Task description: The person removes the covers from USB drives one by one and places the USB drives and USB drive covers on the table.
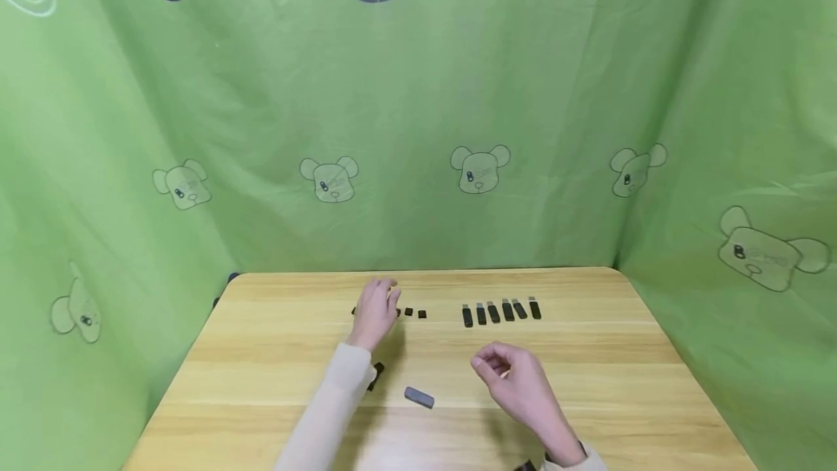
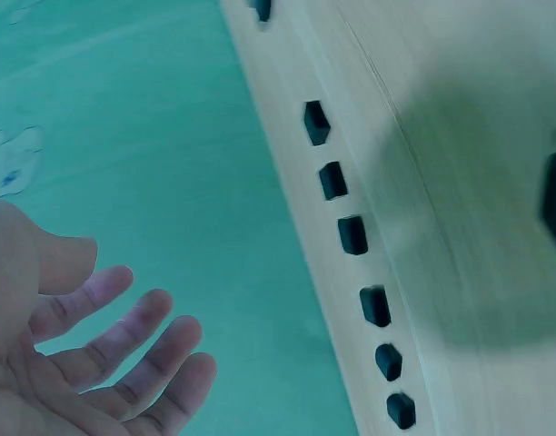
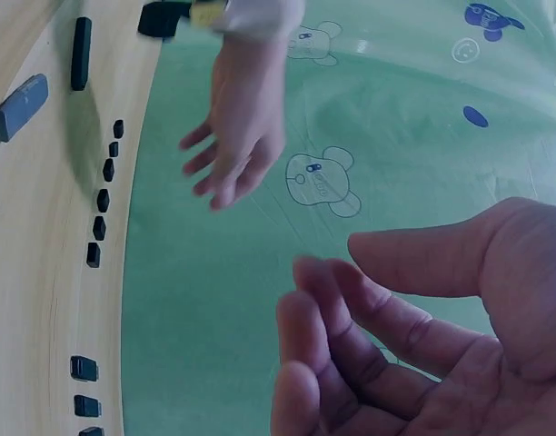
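My left hand (image 1: 375,315) is held above a row of small black caps (image 1: 421,314) near the table's far edge. Its fingers look loose and a little bent, and nothing shows between them. In the left wrist view, the caps (image 2: 352,234) stand in a line beside that hand. My right hand (image 1: 519,384) hovers over the table's right half, fingers loosely curved, thumb near the fingertips, holding nothing. Between the hands lies a grey USB stick (image 1: 419,397). A long black stick (image 3: 81,53) lies close to it, partly covered by my left sleeve in the head view.
Several black USB sticks (image 1: 493,312) lie in a row at the back right, metal plugs pointing away. The wooden table (image 1: 621,384) ends at green printed curtains (image 1: 405,231) on the back and both sides.
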Demonstrator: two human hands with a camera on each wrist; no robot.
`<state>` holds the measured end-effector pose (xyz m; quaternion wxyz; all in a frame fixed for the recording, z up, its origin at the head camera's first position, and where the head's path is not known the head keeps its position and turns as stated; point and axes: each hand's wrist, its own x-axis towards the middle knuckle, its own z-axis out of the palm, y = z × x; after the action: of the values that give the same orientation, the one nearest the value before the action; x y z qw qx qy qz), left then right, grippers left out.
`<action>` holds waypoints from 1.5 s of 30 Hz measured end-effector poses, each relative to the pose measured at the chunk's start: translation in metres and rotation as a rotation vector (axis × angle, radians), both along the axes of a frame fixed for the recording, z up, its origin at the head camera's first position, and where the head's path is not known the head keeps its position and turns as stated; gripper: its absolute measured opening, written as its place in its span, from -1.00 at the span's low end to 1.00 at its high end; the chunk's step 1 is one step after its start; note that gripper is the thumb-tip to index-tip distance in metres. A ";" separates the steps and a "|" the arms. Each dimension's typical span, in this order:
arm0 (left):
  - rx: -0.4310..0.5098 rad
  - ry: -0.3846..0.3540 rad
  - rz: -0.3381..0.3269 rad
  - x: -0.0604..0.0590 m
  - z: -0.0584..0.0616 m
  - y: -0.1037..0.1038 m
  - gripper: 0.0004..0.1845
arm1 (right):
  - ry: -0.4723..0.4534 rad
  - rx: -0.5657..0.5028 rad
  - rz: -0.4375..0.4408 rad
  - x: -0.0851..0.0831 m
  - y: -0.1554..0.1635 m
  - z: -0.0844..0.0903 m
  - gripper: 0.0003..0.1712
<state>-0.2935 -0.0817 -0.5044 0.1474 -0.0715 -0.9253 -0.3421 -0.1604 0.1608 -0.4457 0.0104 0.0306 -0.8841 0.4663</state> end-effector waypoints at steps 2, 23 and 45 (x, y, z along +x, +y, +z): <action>0.036 0.016 0.004 0.015 0.001 -0.005 -0.69 | 0.012 0.014 -0.003 -0.002 -0.003 -0.001 -0.95; 0.090 0.133 0.117 0.120 -0.011 -0.028 -0.80 | 0.050 0.220 0.191 -0.029 -0.050 -0.044 -0.83; 0.176 0.044 0.141 0.140 -0.022 -0.025 -0.82 | -0.099 0.329 0.275 -0.040 -0.069 -0.082 -0.59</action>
<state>-0.1536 -0.1066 -0.5261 0.1973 -0.0007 -0.8908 -0.4093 -0.2001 0.0916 -0.5277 -0.1016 0.1293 -0.9351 0.3138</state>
